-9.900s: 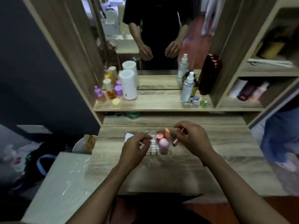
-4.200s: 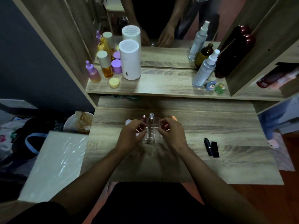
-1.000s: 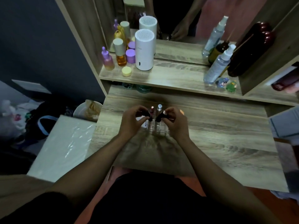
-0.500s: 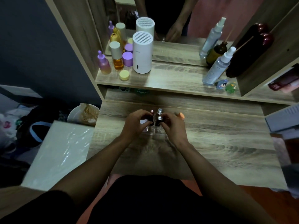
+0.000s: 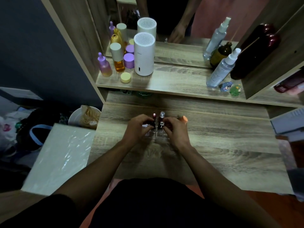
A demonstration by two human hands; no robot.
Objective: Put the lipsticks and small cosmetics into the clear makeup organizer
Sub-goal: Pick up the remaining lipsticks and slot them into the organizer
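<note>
The clear makeup organizer stands mid-desk between my hands. A pink-topped lipstick and a silver-topped tube stand upright in its back slots. My left hand pinches a dark lipstick at the organizer's left side. My right hand pinches another dark lipstick with a silver end at the right side. Both dark lipsticks sit low over the slots; fingers hide their lower ends. An orange sponge peeks out behind my right hand.
The raised shelf behind carries a white cylinder, purple and amber bottles, a yellow jar and a spray bottle. A white box and a bowl sit left of the desk.
Over the last second both hands have lowered the dark lipsticks toward the organizer slots. Earlier, those two dark items lay on the desk to the right.
</note>
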